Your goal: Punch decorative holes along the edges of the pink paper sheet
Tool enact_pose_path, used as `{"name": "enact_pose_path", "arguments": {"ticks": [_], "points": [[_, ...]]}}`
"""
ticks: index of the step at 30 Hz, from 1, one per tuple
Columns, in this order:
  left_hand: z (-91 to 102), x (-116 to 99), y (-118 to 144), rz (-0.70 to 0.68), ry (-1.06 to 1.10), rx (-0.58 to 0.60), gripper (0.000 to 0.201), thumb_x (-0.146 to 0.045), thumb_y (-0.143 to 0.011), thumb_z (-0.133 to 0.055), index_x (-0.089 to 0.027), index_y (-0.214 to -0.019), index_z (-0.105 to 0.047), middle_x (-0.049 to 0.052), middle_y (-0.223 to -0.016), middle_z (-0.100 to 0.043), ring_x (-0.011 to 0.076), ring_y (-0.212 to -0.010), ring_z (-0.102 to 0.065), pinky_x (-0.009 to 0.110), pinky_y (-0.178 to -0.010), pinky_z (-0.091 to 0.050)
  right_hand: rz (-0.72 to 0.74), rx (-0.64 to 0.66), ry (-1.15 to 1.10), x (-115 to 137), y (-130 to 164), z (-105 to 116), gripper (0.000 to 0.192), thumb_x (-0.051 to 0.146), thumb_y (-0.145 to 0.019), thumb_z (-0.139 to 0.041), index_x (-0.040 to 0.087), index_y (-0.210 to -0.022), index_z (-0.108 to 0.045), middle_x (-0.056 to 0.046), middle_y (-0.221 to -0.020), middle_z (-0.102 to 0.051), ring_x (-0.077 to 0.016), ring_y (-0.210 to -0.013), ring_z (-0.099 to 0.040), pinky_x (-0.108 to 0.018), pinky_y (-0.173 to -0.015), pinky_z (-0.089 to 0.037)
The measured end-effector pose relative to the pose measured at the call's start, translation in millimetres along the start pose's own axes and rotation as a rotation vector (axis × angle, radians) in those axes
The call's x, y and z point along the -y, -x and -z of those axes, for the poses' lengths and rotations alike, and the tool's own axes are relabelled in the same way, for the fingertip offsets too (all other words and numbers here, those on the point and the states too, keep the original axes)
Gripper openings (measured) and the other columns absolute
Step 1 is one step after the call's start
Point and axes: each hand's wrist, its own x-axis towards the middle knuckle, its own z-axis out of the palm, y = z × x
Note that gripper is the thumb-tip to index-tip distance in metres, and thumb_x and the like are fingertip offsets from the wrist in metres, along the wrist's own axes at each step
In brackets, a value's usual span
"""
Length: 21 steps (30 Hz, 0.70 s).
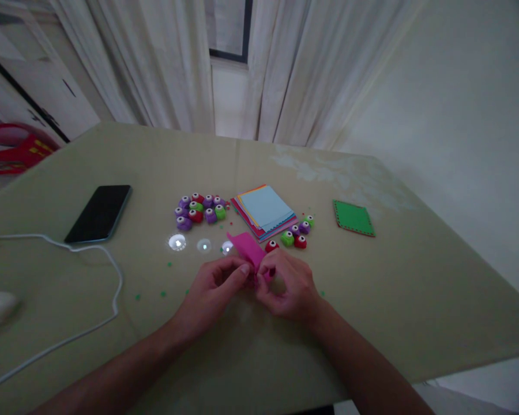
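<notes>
A bright pink paper, thin and creased, rises tilted above the table near its middle. The left hand and right hand both pinch its lower end. Behind lie a square paper stack and small rounded plastic punches.

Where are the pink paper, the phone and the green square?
pink paper (247, 246), head view, middle of the sheet above the fingers.
phone (99, 212), head view, centre of its dark screen.
green square (353, 218), head view, centre of its face.
</notes>
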Motion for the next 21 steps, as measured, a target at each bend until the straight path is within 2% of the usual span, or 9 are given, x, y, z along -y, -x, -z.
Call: {"name": "enact_pose_path", "arguments": {"ticks": [4, 8, 12, 16, 21], "points": [[0.0, -2.0, 0.2, 0.033, 0.024, -0.001, 0.034, -0.05, -0.096, -0.072, -0.019, -0.086, -0.079, 0.006, -0.085, -0.079, 0.02, -0.08, -0.072, 0.029, -0.075, -0.057, 0.032, -0.002, 0.028, -0.2, -0.2, 0.0, 0.021, 0.006, -0.083, -0.062, 0.023, -0.094, -0.054, -0.002, -0.08, -0.065, -0.0177, -0.068, -0.062, -0.029, -0.064, -0.051], [-1.1, -1.5, -0.8, 0.065, 0.053, 0.005, 0.034, -0.051, -0.092, -0.078, -0.018, -0.084, -0.078, 0.005, -0.078, -0.077, 0.0187, -0.073, -0.071, 0.028, -0.069, -0.056, 0.057, 0.009, 0.063, 0.3, 0.1, 0.4, 0.021, 0.008, -0.084, -0.064, 0.024, -0.094, -0.053, -0.002, -0.079, -0.067, -0.0187, -0.068, -0.063, -0.031, -0.064, -0.052], [-0.8, 1.8, -1.7, 0.078, 0.041, -0.021, 0.031, -0.047, -0.089, -0.081, -0.017, -0.084, -0.078, 0.006, -0.08, -0.077, 0.0175, -0.071, -0.069, 0.027, -0.067, -0.054, 0.041, 0.005, 0.027, -0.1, 1.3, -0.2, 0.022, 0.007, -0.083, -0.064, 0.024, -0.093, -0.053, -0.002, -0.08, -0.069, -0.0188, -0.069, -0.066, -0.031, -0.066, -0.054], [2.8, 3.0, -2.3, 0.055, 0.026, -0.035, 0.029, -0.045, -0.089, -0.08, -0.017, -0.083, -0.076, 0.005, -0.078, -0.076, 0.0171, -0.07, -0.068, 0.026, -0.066, -0.054, -0.013, -0.036, 0.011, -1.7, -0.3, 3.7, 0.018, 0.008, -0.085, -0.063, 0.023, -0.092, -0.055, -0.002, -0.081, -0.071, -0.0173, -0.069, -0.066, -0.03, -0.066, -0.053], [8.9, -1.2, -4.0, -0.047, 0.042, -0.064, 0.023, -0.039, -0.095, -0.072, -0.018, -0.084, -0.072, 0.002, -0.08, -0.072, 0.0159, -0.072, -0.065, 0.025, -0.066, -0.051, -0.134, -0.138, 0.094, -12.7, -9.4, 26.1, 0.011, 0.012, -0.092, -0.066, 0.022, -0.088, -0.063, 0.001, -0.073, -0.067, -0.013, -0.06, -0.058, -0.025, -0.059, -0.048]]}}
